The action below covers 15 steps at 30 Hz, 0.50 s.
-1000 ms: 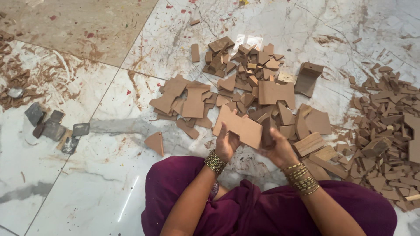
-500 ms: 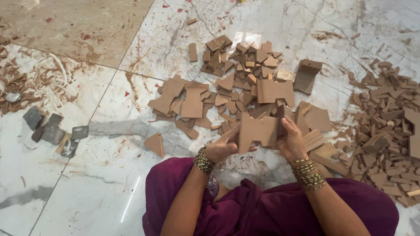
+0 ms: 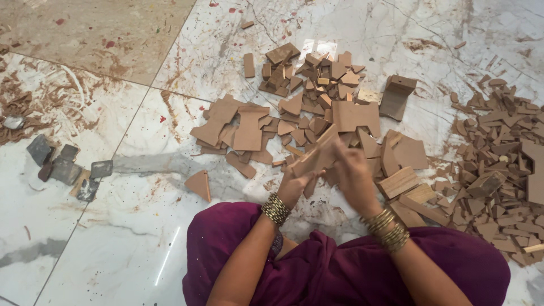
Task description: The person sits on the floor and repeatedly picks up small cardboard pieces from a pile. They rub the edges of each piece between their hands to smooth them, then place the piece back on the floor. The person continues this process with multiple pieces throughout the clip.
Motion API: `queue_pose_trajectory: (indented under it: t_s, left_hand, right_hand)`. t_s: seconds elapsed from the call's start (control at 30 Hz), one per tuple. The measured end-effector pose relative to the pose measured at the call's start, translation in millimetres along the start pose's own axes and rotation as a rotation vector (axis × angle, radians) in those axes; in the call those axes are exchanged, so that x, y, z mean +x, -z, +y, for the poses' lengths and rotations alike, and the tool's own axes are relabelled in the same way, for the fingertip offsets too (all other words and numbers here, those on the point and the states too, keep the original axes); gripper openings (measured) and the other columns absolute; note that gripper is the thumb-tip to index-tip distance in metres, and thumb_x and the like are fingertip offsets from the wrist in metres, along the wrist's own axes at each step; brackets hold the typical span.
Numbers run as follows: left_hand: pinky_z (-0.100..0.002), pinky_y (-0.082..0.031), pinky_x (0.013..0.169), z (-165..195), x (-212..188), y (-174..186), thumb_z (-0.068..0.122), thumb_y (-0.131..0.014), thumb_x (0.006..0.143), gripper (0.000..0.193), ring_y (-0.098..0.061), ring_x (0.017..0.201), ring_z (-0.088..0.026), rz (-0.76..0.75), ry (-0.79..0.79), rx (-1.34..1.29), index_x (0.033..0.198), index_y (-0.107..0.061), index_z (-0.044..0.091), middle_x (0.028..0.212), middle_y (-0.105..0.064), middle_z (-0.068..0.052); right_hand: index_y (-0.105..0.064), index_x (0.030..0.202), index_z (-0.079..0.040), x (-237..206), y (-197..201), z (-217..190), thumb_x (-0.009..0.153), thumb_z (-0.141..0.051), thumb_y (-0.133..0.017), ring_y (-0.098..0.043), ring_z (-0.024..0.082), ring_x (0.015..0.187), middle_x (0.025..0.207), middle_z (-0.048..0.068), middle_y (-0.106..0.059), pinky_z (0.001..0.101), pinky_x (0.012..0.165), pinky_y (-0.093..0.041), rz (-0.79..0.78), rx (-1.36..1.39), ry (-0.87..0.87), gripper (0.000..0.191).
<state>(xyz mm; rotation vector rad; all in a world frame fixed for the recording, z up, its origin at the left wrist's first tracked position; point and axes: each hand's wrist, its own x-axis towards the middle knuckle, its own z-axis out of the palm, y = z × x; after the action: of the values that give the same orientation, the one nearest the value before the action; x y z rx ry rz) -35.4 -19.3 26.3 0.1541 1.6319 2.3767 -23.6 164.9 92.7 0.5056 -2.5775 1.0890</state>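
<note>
The marble floor (image 3: 141, 243) carries everything, white with brown veins and smears, with a tan slab in its far left corner. Across the far and middle part of it lies a wide scatter of flat brown wooden pieces (image 3: 317, 96), and along the right edge a denser heap of small offcuts (image 3: 498, 153). The person sits at the near edge in a deep purple garment (image 3: 340, 266), gold bangles on both wrists.

Both hands meet just in front of the knees, over the near fringe of the scatter. Between them is a flat brown board piece (image 3: 317, 154), tilted, its far end raised toward the pile. The left hand (image 3: 294, 187) is closed on its near lower end; the right hand (image 3: 351, 173) is blurred, pressed against the piece's right side — the grip looks closed, fingers not clear.

Just left of the hands a small wedge-shaped piece (image 3: 199, 185) lies alone on the floor. Well apart, by the left edge, sit a few dark grey blocks (image 3: 65, 167).
</note>
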Motion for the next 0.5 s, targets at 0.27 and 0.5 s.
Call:
queue_pose_trajectory:
  t_s: [0.27, 0.5]
  left_hand:
    - [-0.028, -0.056, 0.057, 10.1, -10.6, -9.6, 0.008, -0.058, 0.094, 0.03, -0.07, 0.072, -0.01, 0.006, 0.157, 0.293, 0.124, -0.059, 0.006, 0.097, -0.073, -0.008]
    - [-0.029, -0.057, 0.07, 13.1, -9.8, -6.5, 0.012, -0.062, 0.099, 0.026, -0.069, 0.082, -0.013, -0.061, 0.057, 0.308, 0.121, -0.063, -0.001, 0.098, -0.071, -0.009]
  right_hand:
    - [-0.058, 0.146, -0.011, 1.8, -4.7, -28.8, 0.095, -0.006, -0.063, -0.062, 0.036, 0.099, 0.117, 0.024, -0.057, 0.0441, 0.082, -0.055, 0.005, -0.085, -0.01, 0.052]
    - [-0.057, 0.146, -0.014, -5.4, -11.3, -29.7, 0.097, -0.011, -0.061, -0.064, 0.03, 0.094, 0.115, 0.019, -0.058, 0.0402, 0.082, -0.056, -0.115, -0.006, -0.05, 0.049]
